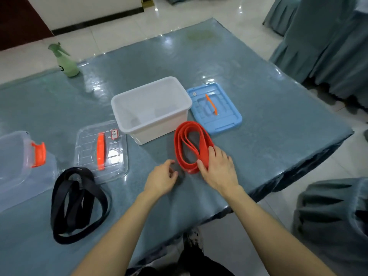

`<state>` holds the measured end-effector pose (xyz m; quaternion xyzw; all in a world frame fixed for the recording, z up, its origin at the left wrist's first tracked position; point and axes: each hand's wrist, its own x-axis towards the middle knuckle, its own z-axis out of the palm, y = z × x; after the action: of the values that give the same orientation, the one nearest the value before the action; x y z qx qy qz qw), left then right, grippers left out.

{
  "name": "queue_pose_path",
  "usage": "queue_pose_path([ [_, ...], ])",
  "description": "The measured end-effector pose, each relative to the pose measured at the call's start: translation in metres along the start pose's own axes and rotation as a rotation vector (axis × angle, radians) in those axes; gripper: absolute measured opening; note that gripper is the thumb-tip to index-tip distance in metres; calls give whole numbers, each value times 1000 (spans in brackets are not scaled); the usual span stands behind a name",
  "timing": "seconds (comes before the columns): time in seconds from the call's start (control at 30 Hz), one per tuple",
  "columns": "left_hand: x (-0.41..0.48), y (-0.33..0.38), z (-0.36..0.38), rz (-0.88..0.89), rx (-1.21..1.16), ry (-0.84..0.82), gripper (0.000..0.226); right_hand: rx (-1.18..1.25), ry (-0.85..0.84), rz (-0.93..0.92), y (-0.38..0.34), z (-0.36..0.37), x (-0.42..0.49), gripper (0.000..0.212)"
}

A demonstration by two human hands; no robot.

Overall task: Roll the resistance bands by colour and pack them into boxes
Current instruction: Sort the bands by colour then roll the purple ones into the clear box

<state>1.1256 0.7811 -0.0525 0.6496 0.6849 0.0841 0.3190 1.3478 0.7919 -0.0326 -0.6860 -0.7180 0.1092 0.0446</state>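
From the head view, the desk [268, 120], covered in grey-blue cloth under a glossy clear sheet, has its right corner just beyond the blue plastic lid with an orange handle [225, 120]. Its near edge runs slantwise under the forearms. The red flat rubber resistance band [182, 148], wound in several loose loops, lies on the desk just before the white opaque plastic box [151, 108], close to the box's near right corner and the blue lid.

The right hand [218, 168] grips the band's near end, thumb on one side and fingers curled over the other. The left hand [162, 177] rests just beside the band, fingers loosely curled, holding nothing.

Bare desk lies between the hands and the near edge. To the left, the black flat rubber band [75, 204] sprawls in loose loops, touching the clear plastic lid with an orange handle [117, 162]. The clear plastic box with an orange latch [18, 166] sits at the left edge of view. A green spray bottle [65, 60] stands at the far edge.
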Motion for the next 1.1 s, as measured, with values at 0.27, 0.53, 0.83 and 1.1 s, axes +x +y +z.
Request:
queue_pose_path([
  [0.27,-87,-95,-67,174,507,358,31,-113,-57,-414,-109,17,-56,57],
  [0.53,-251,-291,-144,-62,577,599,32,-127,-71,-834,-342,59,-108,54],
  [0.83,-410,-460,-232,-260,603,598,32,-146,-80,-1021,-564,86,-214,41],
  [1.1,-485,-538,-260,-443,649,601,37,-132,-73,-1194,-681,101,-250,28],
])
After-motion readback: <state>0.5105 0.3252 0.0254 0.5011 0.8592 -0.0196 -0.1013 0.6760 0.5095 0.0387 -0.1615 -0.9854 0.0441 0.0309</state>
